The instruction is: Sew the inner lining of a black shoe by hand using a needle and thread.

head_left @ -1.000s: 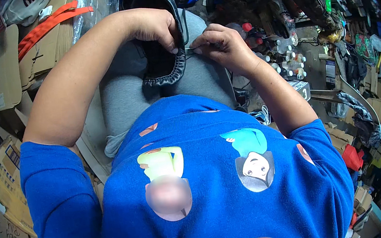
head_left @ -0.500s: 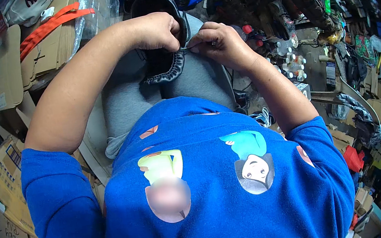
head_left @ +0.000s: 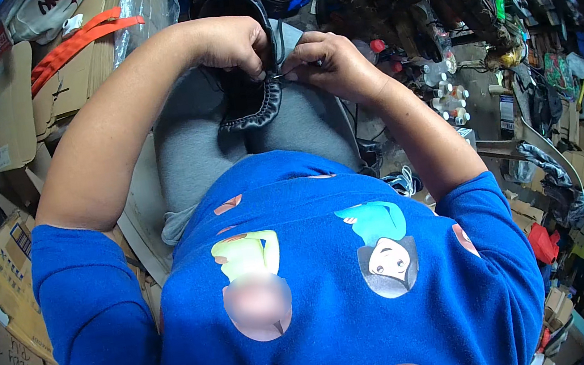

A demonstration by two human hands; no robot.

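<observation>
Stitching or hand-working the rim of a black leather shoe upper with a gathered, ribbed edge looks to be the step in hand, judging from how both hands meet at it. The piece rests on the lap, on grey trousers, directly under and between the two hands.

Left hand: closed over the top of the black leather, fingers curled down around its edge, pinning it against the thigh.

Right hand: closed in a pinch, fingertips pressed together at the seam, just beside the left hand's knuckles and touching the leather. Something thin appears held in the pinch, perhaps a needle, too small to tell. A grey flap of lining or fabric stands up between the two hands, above the pinch.

Beyond the right hand, well apart: a cluster of small white bottles with coloured caps on a cluttered floor. Beyond the left hand: flattened brown cardboard boxes and an orange strap.

Judgement: work sits mid-seam, with the gathered edge formed on the near side. The next move calls for a steady hold from the left hand while the right hand draws away from the seam, keeping tension even so the gathers do not bunch.
</observation>
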